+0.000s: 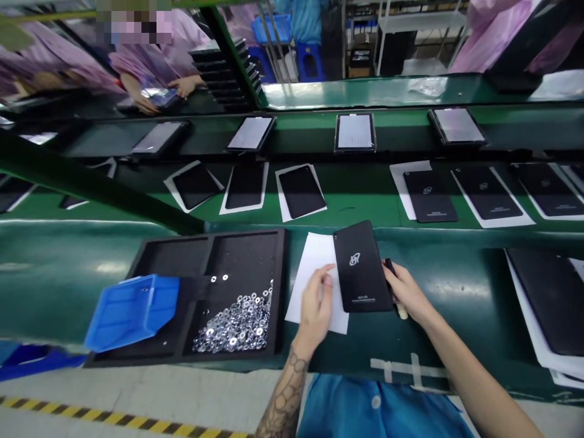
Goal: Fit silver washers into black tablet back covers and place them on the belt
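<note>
A black tablet back cover [362,271] with a silver logo lies at a slant in front of me, partly over a white sheet of paper [310,267]. My left hand [317,301] is at its left edge, above the paper, with the fingers stretched out and nothing held in them. My right hand [406,289] is closed around a short black tool [389,266] whose pale end [401,311] sticks out below the fingers. It is beside the cover's right edge; whether the fingers also grip the cover is hidden.
Left stands a black divided tray [280,292] of small metal washers [239,322], with a blue bin [132,310] resting in it. More covers [488,191] on papers line the green belt [356,210]. Tablets [356,132] lie beyond. Across, a person's hands [185,86] work. A stacked cover [547,298] lies right.
</note>
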A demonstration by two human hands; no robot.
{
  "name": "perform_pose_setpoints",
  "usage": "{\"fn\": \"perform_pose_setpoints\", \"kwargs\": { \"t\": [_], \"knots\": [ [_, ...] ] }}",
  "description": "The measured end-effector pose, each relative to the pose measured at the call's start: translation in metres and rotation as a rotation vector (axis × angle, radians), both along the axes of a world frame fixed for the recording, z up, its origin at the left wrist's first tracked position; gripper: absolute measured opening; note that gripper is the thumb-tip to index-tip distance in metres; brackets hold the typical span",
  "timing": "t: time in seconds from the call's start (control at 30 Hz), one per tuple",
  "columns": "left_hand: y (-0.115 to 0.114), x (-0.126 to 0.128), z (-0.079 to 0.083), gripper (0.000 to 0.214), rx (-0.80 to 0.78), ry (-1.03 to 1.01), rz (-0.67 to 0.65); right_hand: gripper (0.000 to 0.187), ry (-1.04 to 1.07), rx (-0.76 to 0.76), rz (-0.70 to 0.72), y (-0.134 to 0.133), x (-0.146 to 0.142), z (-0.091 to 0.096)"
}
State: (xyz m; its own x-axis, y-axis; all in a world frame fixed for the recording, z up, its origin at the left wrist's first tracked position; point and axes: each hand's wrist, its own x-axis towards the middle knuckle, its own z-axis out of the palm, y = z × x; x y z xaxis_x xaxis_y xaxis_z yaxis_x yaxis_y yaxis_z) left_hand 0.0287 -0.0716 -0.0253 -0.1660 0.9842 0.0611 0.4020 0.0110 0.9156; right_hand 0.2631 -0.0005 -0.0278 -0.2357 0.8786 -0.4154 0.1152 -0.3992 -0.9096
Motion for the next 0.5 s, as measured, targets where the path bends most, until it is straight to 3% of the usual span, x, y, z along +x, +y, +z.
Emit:
{"fn": "perform_pose_setpoints", "kwargs": {
  "t": [0.07, 0.17, 0.4, 0.5],
  "knots": [
    [-0.003, -0.027, -0.011, 0.037, -0.003, 0.072, 0.116, 0.066, 0.084, -0.163, -0.04, 0.007, -0.003, 0.003],
    [-0.014, -0.042, -0.025, 0.031, 0.028, 0.102, 0.183, 0.067, 0.151, -0.201, -0.112, 0.016, -0.01, 0.008],
    [-0.014, 0.029, -0.038, 0.028, 0.087, -0.469, 0.46, 0.069, 0.063, -0.053, -0.027, 0.014, 0.002, 0.019],
    [-0.013, 0.037, -0.034, 0.031, 0.046, -0.607, 0.471, 0.065, -0.148, 0.046, 0.053, 0.004, 0.011, 0.018]
  ]
}}
